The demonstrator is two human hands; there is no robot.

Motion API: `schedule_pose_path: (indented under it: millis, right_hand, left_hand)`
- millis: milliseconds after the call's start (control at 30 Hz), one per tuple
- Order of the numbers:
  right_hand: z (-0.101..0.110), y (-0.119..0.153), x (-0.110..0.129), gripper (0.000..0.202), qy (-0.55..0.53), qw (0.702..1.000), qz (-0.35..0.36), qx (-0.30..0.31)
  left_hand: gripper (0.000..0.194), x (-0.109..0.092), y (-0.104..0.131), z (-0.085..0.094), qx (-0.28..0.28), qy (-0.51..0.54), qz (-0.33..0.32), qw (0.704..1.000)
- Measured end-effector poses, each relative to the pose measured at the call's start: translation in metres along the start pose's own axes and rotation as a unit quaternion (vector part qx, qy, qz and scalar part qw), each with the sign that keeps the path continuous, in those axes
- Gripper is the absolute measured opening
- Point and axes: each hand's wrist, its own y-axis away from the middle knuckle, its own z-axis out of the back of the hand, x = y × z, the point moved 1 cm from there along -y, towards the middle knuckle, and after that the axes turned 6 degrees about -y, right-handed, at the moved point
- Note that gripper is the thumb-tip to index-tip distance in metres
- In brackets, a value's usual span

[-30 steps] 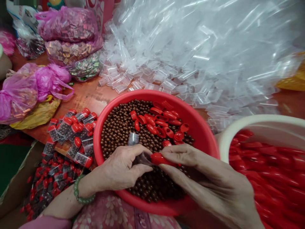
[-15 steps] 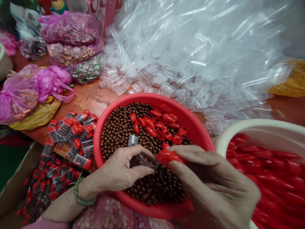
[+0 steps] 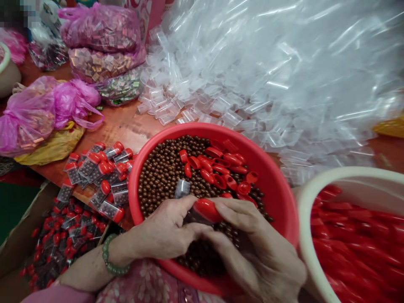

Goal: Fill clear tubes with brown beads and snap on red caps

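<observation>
Above the red basin (image 3: 135, 191), my left hand (image 3: 160, 231) is closed around a small clear plastic container (image 3: 193, 217), mostly hidden by the fingers. A red cap (image 3: 206, 209) sits at the container's end, pinched by my right hand (image 3: 261, 244). Whether the cap is fully seated I cannot tell. Brown balls (image 3: 160, 168) like chocolate beads fill the basin under both hands. Loose red caps (image 3: 221, 168) lie on the balls at the far right side. Another clear container (image 3: 182, 188) rests on the balls just beyond my left hand.
Filled, red-capped containers (image 3: 94, 168) lie left of the basin, with more in a box (image 3: 19, 219) below. A white tub (image 3: 304, 219) of red caps stands right. Clear empty containers (image 3: 252, 80) are heaped behind. Pink bags (image 3: 101, 29) sit back left.
My right hand has moved left, bringing the red cap onto the container in my left hand. The view has shifted slightly, so the surroundings appear farther right.
</observation>
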Motion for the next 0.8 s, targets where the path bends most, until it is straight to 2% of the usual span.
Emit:
schedule_pose_path:
  millis: [100,133,200,267,500,633,700,800]
  right_hand:
    - [0.001,-0.002,-0.003,0.064,0.127,0.987,0.056,0.078]
    - [0.001,-0.003,-0.004,0.067,0.169,0.979,0.067,0.093]
    - [-0.001,-0.007,-0.004,0.061,0.235,0.962,0.081,0.112]
    - [-0.003,-0.010,-0.004,0.058,0.271,0.951,0.094,0.119]
    - [-0.008,-0.009,-0.003,0.062,0.261,0.955,0.131,0.058]
    - [-0.007,-0.005,-0.004,0.066,0.253,0.954,0.152,0.045]
    - [-0.007,-0.005,-0.004,0.070,0.249,0.954,0.162,0.046]
    - [-0.010,-0.001,-0.001,0.074,0.250,0.950,0.179,0.046]
  left_hand:
    - [0.011,0.004,0.000,-0.001,0.019,0.103,0.064,0.992]
    - [0.013,0.005,0.000,-0.002,0.027,0.150,0.092,0.984]
    - [0.019,0.007,-0.001,-0.004,0.036,0.235,0.123,0.964]
    - [0.024,0.007,-0.003,-0.005,0.039,0.279,0.119,0.952]
    - [0.015,0.003,-0.004,-0.006,0.063,0.291,0.113,0.948]
    - [0.015,0.007,-0.002,-0.007,0.068,0.284,0.102,0.951]
    - [0.021,0.011,-0.001,-0.007,0.073,0.290,0.092,0.950]
    - [0.044,0.012,0.000,-0.010,0.087,0.303,0.091,0.945]
